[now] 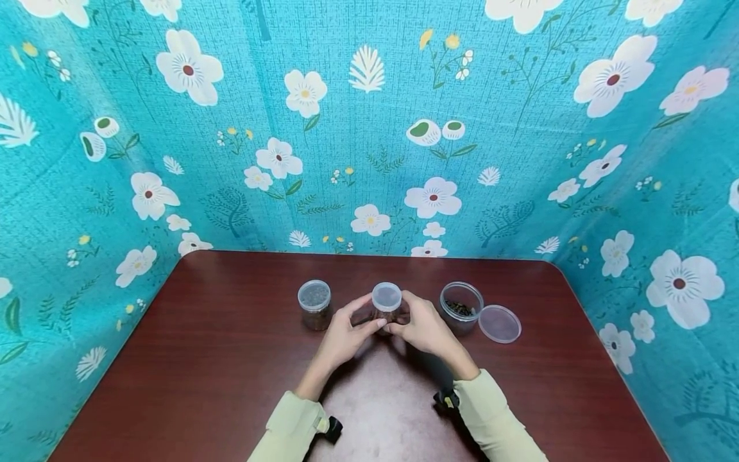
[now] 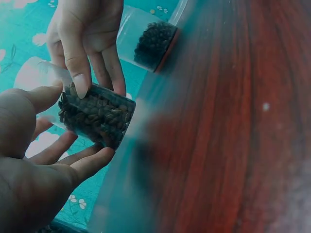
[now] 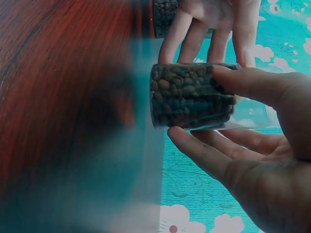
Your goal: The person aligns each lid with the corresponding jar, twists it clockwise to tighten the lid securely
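Note:
Between the two hands is a small clear jar (image 1: 386,297) with a translucent lid. Brown, bean-like pieces (image 2: 99,115) fill its lower part. My left hand (image 1: 340,335) grips it from the left, thumb on the near side and fingers curled behind. From the other side my right hand (image 1: 427,328) grips the same jar, its thumb (image 3: 248,83) lying along the wall. A lidded jar (image 1: 315,300) with dark contents stands left of the left hand. Right of the right hand is a wider jar (image 1: 462,296), uncovered, with dark pieces inside.
A round translucent lid (image 1: 500,324) lies on the table against the right side of the uncovered jar. The dark red wooden table (image 1: 242,359) ends at the back and sides against a turquoise flowered cloth (image 1: 340,135).

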Tool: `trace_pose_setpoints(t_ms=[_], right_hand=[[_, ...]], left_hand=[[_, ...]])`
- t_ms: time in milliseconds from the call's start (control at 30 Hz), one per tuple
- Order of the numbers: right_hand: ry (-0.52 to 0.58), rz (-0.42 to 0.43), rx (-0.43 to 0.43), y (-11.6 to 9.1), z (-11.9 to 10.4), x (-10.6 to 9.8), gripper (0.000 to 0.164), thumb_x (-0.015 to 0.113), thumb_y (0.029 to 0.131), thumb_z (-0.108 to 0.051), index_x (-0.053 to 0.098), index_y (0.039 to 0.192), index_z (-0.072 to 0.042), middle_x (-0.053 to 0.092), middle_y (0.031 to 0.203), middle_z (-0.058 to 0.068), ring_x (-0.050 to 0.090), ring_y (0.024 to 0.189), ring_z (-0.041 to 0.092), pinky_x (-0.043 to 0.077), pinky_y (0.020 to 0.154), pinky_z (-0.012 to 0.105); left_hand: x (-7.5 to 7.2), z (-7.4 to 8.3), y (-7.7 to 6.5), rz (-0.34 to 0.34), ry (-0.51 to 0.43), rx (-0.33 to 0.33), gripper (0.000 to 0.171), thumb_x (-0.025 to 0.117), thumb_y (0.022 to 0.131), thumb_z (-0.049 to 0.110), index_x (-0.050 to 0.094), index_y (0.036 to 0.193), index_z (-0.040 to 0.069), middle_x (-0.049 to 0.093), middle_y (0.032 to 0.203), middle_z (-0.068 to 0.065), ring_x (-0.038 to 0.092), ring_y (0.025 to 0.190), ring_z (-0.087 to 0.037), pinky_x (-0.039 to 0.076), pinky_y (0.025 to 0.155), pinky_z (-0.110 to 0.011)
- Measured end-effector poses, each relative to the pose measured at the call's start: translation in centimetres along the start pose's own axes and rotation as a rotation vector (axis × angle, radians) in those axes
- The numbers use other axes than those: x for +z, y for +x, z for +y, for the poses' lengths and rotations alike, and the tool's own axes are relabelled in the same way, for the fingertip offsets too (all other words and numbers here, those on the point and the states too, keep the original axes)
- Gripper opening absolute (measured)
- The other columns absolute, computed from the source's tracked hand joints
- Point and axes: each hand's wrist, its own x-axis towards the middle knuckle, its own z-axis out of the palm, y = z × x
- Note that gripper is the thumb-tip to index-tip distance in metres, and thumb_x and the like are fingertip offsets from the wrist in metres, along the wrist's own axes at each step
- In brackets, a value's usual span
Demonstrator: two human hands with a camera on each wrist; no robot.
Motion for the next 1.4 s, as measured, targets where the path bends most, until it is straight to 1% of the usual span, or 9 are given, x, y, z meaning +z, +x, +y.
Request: trace_pose_setpoints(t_ms=[100,233,467,667,833,1000,1133,1267,1400], right_hand=[[0.017,0.017,0.020,0.2,0.3,0.3,0.051,0.086,0.085,-0.010,0.063,0.130,-0.006,0.077,0.113,0.010,0.075,0.103,0.021,0.063,0.088,0.039],[-0.003,0.041,0.041,0.6,0.8,0.5,0.050,0.086,0.085,-0.013,0.063,0.129,-0.006,0.077,0.112,0.009,0.073,0.099,0.020,0.061,0.082,0.033],[-0.037,0.053,0.052,1.0,1.1,0.5,0.050,0.087,0.084,-0.015,0.064,0.127,-0.006,0.077,0.110,0.008,0.070,0.091,0.018,0.055,0.077,0.030],[-0.052,0.052,0.053,1.1,1.2,0.4,0.050,0.087,0.084,-0.015,0.064,0.127,-0.006,0.077,0.110,0.008,0.068,0.089,0.019,0.054,0.076,0.030],[-0.046,0.059,0.049,1.1,1.3,0.3,0.054,0.087,0.084,-0.014,0.063,0.131,-0.004,0.077,0.115,0.010,0.070,0.093,0.020,0.057,0.079,0.033],[-0.034,0.061,0.048,1.1,1.5,0.4,0.055,0.087,0.083,-0.013,0.063,0.132,-0.004,0.077,0.118,0.011,0.071,0.096,0.018,0.059,0.080,0.033],[-0.024,0.061,0.049,1.1,1.4,0.4,0.055,0.087,0.083,-0.013,0.063,0.132,-0.005,0.076,0.118,0.012,0.071,0.098,0.019,0.059,0.081,0.034],[-0.023,0.064,0.051,1.2,1.4,0.4,0.055,0.087,0.084,-0.014,0.063,0.132,-0.005,0.076,0.118,0.012,0.072,0.101,0.020,0.060,0.082,0.036],[-0.027,0.065,0.053,1.2,1.4,0.4,0.054,0.087,0.084,-0.014,0.063,0.131,-0.006,0.077,0.117,0.012,0.072,0.101,0.021,0.061,0.083,0.037]], left_hand=[[0.0,-0.3,0.3,0.013,0.041,-0.002,0.060,0.077,0.098,0.018,0.055,0.153,0.017,0.062,0.148,-0.015,0.064,0.134,-0.032,0.059,0.102,-0.037],[0.2,-0.6,0.7,0.014,0.079,-0.041,0.061,0.078,0.097,0.025,0.054,0.154,0.023,0.059,0.153,-0.010,0.062,0.137,-0.025,0.057,0.105,-0.041],[0.4,-1.0,1.2,0.013,0.097,-0.053,0.061,0.077,0.098,0.028,0.054,0.154,0.024,0.057,0.156,-0.009,0.060,0.139,-0.025,0.057,0.105,-0.044],[0.5,-1.1,1.5,0.000,0.067,-0.065,0.061,0.077,0.098,0.026,0.054,0.154,0.027,0.059,0.155,-0.004,0.061,0.138,-0.022,0.058,0.103,-0.037],[0.5,-1.3,1.7,-0.002,0.046,-0.065,0.060,0.077,0.098,0.024,0.055,0.153,0.024,0.063,0.150,-0.006,0.063,0.135,-0.022,0.058,0.100,-0.031],[0.5,-1.3,1.8,0.012,0.056,-0.050,0.059,0.078,0.097,0.023,0.057,0.152,0.020,0.063,0.150,-0.012,0.061,0.138,-0.028,0.058,0.103,-0.039],[0.5,-1.4,1.9,0.012,0.017,-0.047,0.059,0.079,0.095,0.017,0.057,0.151,0.018,0.063,0.149,-0.014,0.062,0.136,-0.031,0.057,0.106,-0.046],[0.7,-1.4,2.0,0.008,-0.028,-0.044,0.060,0.079,0.095,0.011,0.056,0.151,0.015,0.064,0.147,-0.017,0.064,0.133,-0.034,0.056,0.108,-0.048],[0.7,-1.5,2.1,0.011,-0.021,-0.054,0.060,0.079,0.095,0.010,0.056,0.151,0.014,0.064,0.146,-0.018,0.064,0.133,-0.034,0.055,0.109,-0.048]])
